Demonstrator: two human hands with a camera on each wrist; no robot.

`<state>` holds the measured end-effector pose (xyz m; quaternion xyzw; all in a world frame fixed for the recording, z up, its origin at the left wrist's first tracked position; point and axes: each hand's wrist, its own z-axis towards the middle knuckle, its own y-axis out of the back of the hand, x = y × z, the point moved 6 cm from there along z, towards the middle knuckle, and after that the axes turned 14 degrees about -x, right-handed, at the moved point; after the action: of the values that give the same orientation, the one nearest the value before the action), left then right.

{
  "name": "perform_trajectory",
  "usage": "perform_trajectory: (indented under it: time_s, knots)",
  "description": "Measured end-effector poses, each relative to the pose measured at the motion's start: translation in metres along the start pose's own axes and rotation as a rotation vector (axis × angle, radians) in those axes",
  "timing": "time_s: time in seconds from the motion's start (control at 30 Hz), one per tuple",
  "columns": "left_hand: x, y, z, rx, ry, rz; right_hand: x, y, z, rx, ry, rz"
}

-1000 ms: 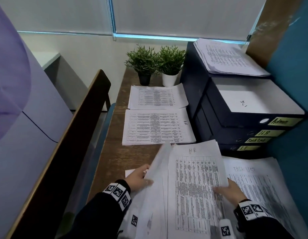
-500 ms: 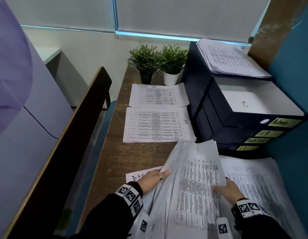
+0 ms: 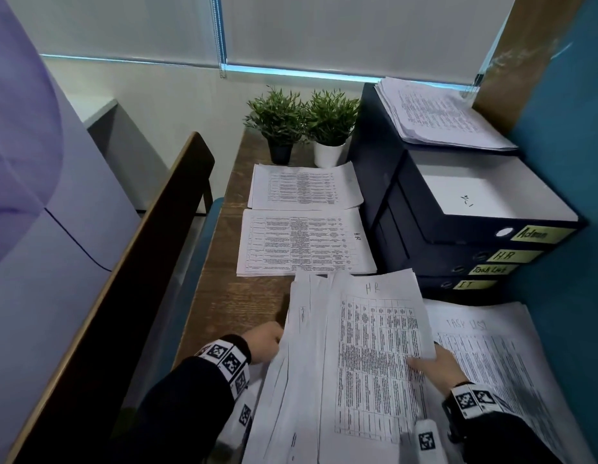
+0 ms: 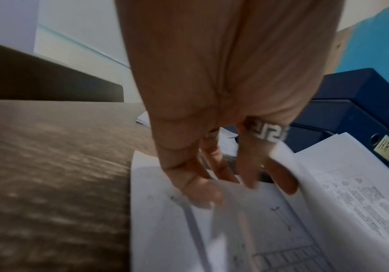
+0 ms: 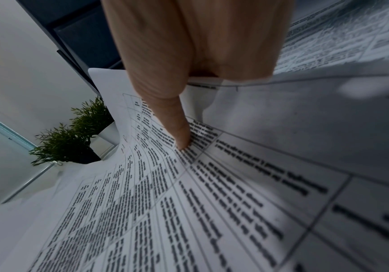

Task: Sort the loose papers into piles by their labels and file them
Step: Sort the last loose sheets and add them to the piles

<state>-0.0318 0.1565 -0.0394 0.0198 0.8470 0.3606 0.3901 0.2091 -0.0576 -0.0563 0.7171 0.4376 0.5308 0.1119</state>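
The left hand [image 3: 264, 341] reaches under the left edge of a thick sheaf of loose white printed papers [image 3: 344, 363], its fingers [image 4: 188, 176] spread and extended downward among the lifted sheets, their tips on the page beneath; one finger wears a patterned silver ring [image 4: 267, 133]. The right hand [image 3: 438, 366] pinches the sheaf's right edge, thumb [image 5: 177, 125] pressed flat on the printed table of the top sheet (headed "HR" in handwriting) while the other fingers are hidden below the paper.

Just right of that right hand lies a flat white stack headed "TASK LIST" [image 3: 491, 356]. Beyond the held sheaf, on the brown wooden desk [image 3: 230, 303], sits a white pile marked "HR" [image 3: 304, 242], its near edge overlapped by the sheaf's far end, and farther on another white printed pile [image 3: 304, 189], whose label I cannot read. Past that stand two small green potted plants [image 3: 304, 118], one in a black pot, one in white.

Ahead and to the right of the right hand, four dark blue lever-arch binders [image 3: 458, 249] lie stacked, their yellow spine labels reading "Admin", "HR", "Task List", "IT". More white papers [image 3: 438, 115] rest on top at the back.
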Motion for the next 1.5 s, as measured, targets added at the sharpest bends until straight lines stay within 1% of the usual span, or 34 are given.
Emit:
perform_trajectory:
  time_s: [0.07,0.13,0.2,0.23,0.3,0.4,0.47,0.53,0.57,0.6,0.63,0.7,0.73,0.87,0.9,0.93,0.97,1.0,1.07,1.13,1.2,1.27,1.33,1.43,1.5]
  knots:
    - [0.002,0.0,-0.001,0.016,-0.062,-0.001,0.0,0.0,0.0,-0.007,0.006,0.007]
    - [0.002,-0.002,-0.004,0.014,-0.087,0.006,0.0,0.001,-0.001,-0.008,0.016,0.0]
    - [0.004,-0.003,-0.004,-0.034,-0.108,-0.032,0.0,0.001,-0.002,-0.005,0.02,0.005]
    - [0.006,-0.001,-0.003,-0.075,-0.097,-0.055,0.0,0.001,-0.003,-0.004,0.022,0.012]
    - [0.015,0.011,0.0,-0.216,-0.019,-0.131,0.0,0.002,-0.002,-0.007,0.022,0.01]
    - [0.034,0.043,-0.002,-0.517,0.164,-0.356,-0.002,0.002,-0.002,-0.008,0.014,0.007]
    - [0.045,0.062,-0.007,-0.694,0.211,-0.474,-0.003,0.002,-0.002,-0.016,0.008,0.0]
    - [0.057,0.074,-0.011,-0.82,0.267,-0.562,-0.003,0.002,-0.003,-0.021,0.011,-0.01]
    - [0.063,0.076,-0.012,-0.846,0.304,-0.585,-0.003,0.002,-0.004,-0.02,0.014,-0.012]
    - [0.067,0.076,-0.012,-0.837,0.34,-0.6,-0.002,0.002,-0.004,-0.02,0.016,-0.013]
    - [0.069,0.072,-0.011,-0.783,0.375,-0.611,-0.001,0.002,-0.004,-0.02,0.018,-0.01]
    - [0.067,0.061,-0.01,-0.64,0.393,-0.608,0.0,0.002,-0.004,-0.023,0.022,0.0]
    - [0.067,0.058,-0.011,-0.619,0.395,-0.589,0.002,0.003,-0.005,-0.023,0.023,0.005]
    - [0.071,0.07,-0.018,-0.736,0.392,-0.616,0.005,0.003,-0.007,-0.021,0.03,0.005]
    - [0.071,0.073,-0.02,-0.742,0.389,-0.633,0.005,0.004,-0.007,-0.021,0.031,0.001]
    - [0.069,0.074,-0.02,-0.713,0.38,-0.638,0.005,0.004,-0.007,-0.022,0.03,-0.005]
    - [0.067,0.073,-0.021,-0.647,0.368,-0.629,0.005,0.003,-0.007,-0.023,0.028,-0.011]
    - [0.065,0.068,-0.02,-0.546,0.362,-0.578,0.004,0.004,-0.007,-0.025,0.024,-0.015]
    - [0.066,0.054,-0.02,-0.347,0.387,-0.411,0.003,0.004,-0.008,-0.027,0.021,-0.015]
    - [0.07,0.044,-0.02,-0.243,0.404,-0.314,0.003,0.004,-0.008,-0.03,0.019,-0.016]
    - [0.077,0.039,-0.016,-0.225,0.394,-0.299,0.004,0.004,-0.009,-0.032,0.021,-0.026]
    - [0.097,0.032,-0.001,-0.237,0.391,-0.3,0.004,0.004,-0.01,-0.036,0.021,-0.03]
    - [0.122,0.018,0.021,-0.207,0.372,-0.227,0.005,0.004,-0.012,-0.037,0.026,-0.03]
    - [0.086,0.03,0.001,-0.152,0.348,-0.13,0.006,0.004,-0.014,-0.042,0.04,-0.037]
    - [0.064,0.038,-0.012,-0.154,0.335,-0.043,0.007,0.004,-0.015,-0.046,0.047,-0.037]
